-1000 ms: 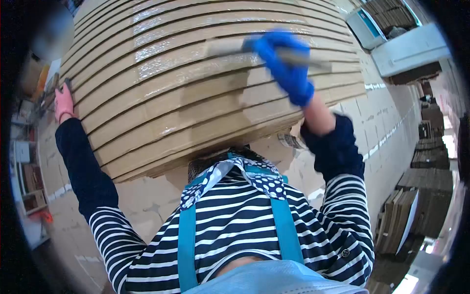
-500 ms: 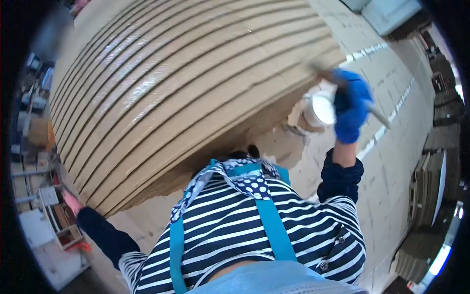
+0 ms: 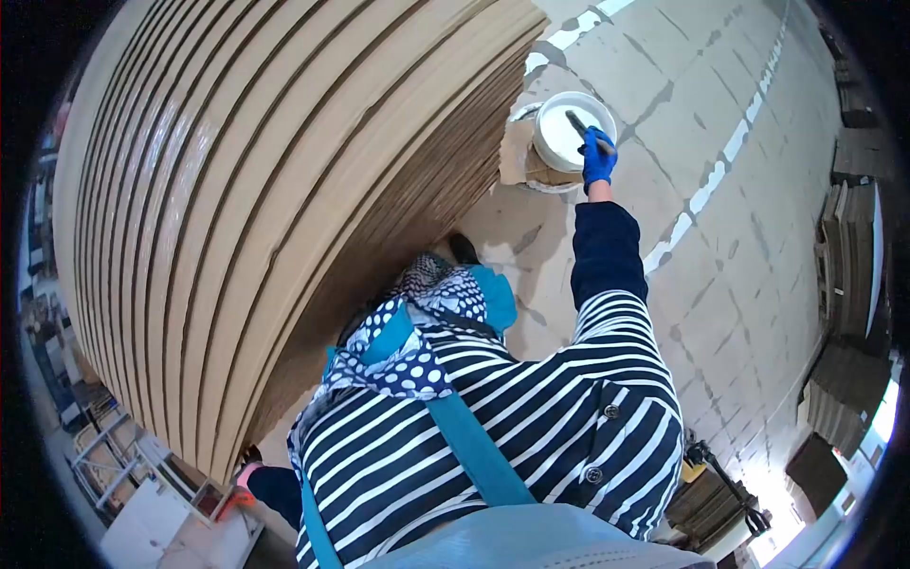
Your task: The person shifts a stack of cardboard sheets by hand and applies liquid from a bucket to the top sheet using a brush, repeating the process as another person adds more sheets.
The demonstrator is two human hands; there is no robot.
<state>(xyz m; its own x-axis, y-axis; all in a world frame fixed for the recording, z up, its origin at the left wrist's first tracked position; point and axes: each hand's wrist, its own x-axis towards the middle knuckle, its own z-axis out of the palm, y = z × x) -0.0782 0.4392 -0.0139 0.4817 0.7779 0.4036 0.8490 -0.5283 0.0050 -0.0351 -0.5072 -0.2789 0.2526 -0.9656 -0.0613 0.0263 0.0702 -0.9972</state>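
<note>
My right hand (image 3: 598, 159), in a blue glove, is closed around a brush (image 3: 576, 123) and reaches over a white bucket (image 3: 609, 106). White liquid (image 3: 557, 137) fills much of the bucket, and the brush's dark end overlaps it. To the left, a large pile of cardboard sheets (image 3: 313, 123) lies fanned out in overlapping strips, some with a wet-looking shine. My left hand (image 3: 246, 474) is low at the pile's near left corner, its fingers mostly hidden.
The bucket stands on a brown cardboard support (image 3: 513, 152). A white line (image 3: 706, 190) crosses the patched floor (image 3: 701, 313). Stacks of cardboard (image 3: 848, 247) line the right side. A metal-framed cart (image 3: 118, 469) stands at lower left.
My right hand has moved with the brush from beside the pile's edge to over the bucket. My view has turned right, and my left hand appears nearer my body.
</note>
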